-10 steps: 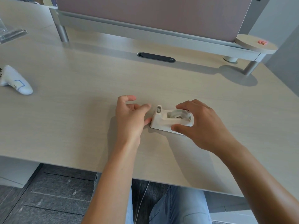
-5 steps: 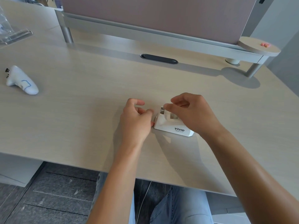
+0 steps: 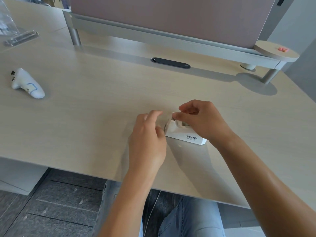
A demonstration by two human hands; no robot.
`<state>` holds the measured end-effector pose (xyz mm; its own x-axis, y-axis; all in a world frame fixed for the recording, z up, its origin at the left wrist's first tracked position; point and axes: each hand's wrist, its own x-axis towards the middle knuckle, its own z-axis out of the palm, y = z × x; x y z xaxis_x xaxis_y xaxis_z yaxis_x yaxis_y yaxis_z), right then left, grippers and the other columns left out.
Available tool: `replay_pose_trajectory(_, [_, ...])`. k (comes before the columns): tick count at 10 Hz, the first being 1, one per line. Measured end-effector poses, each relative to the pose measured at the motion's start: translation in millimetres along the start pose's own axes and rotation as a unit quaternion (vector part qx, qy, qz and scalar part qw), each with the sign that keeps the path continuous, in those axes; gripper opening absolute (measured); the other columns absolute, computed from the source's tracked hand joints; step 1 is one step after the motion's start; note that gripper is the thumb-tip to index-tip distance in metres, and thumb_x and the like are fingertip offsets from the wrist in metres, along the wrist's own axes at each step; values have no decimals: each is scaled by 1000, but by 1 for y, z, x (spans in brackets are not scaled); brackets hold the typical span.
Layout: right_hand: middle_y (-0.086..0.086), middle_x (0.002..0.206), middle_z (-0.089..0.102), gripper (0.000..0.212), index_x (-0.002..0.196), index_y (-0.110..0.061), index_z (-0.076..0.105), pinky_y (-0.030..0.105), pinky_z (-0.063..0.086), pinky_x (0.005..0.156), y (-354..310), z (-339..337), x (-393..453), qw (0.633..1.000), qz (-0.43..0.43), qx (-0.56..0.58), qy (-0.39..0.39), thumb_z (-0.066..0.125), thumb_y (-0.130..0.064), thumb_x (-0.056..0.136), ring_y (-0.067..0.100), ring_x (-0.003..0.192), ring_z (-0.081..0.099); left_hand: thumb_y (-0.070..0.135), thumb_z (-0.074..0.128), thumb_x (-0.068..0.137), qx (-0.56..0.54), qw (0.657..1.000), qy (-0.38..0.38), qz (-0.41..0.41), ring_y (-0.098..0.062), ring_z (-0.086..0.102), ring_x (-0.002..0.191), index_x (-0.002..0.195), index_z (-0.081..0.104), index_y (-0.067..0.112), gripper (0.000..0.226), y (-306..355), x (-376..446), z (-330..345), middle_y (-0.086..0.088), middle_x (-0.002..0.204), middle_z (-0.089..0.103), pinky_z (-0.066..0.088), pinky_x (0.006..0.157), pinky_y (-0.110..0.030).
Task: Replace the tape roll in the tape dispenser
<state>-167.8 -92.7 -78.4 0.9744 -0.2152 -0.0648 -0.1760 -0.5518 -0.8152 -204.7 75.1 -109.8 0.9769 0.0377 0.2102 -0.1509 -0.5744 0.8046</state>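
A white tape dispenser (image 3: 185,136) marked VIVID stands on the light wood desk (image 3: 95,117), near its front edge. My right hand (image 3: 203,119) rests over the top of it, thumb and fingers pinched at the cutter end. My left hand (image 3: 147,134) sits against the dispenser's left end, fingers curled and blurred. A tape roll cannot be made out; the hands hide the dispenser's inside.
A white handheld controller (image 3: 27,83) lies at the far left. Clear plastic packaging (image 3: 18,35) sits at the back left. A divider panel (image 3: 171,16) on metal legs runs along the back, with a round side shelf (image 3: 276,50) at right and a dark cable slot (image 3: 170,62).
The dispenser went from lying on its side to standing upright with its label facing me. My right hand moved from gripping its body to pinching at the cutter end; my left fingers shifted.
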Motion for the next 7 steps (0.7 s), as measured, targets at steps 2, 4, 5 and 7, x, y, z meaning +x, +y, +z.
replay_pose_trajectory(2, [4,107,77,38,111,-18,74,14,52,62,0,1,-1,1000,-11,9,4,88,-36,80,13,76,73,5,47,99,52,997,-37,32,-25,48,138,138,62,33,51,-6,-3,8,-2,149,48,53,98,-50])
replay_pose_trajectory(4, [-1,101,77,28,110,-17,74,16,53,60,2,1,-6,1000,-26,14,10,80,-35,89,8,73,72,6,47,100,60,997,-43,35,-25,47,139,139,63,33,50,-10,-4,11,-4,150,48,54,98,-48])
replay_pose_trajectory(5, [-12,96,74,18,107,-19,76,16,46,72,4,-1,-11,997,-62,20,30,68,-32,98,1,82,66,6,48,99,56,997,-33,39,-27,50,135,138,64,31,49,-10,-4,14,-5,145,51,53,97,-49])
replay_pose_trajectory(7, [-15,109,75,17,108,-19,76,27,53,91,8,-6,-28,989,-96,41,105,63,-25,100,-1,104,67,10,51,99,39,999,5,12,-30,57,127,140,58,21,43,-5,-16,10,-4,139,57,51,99,-51])
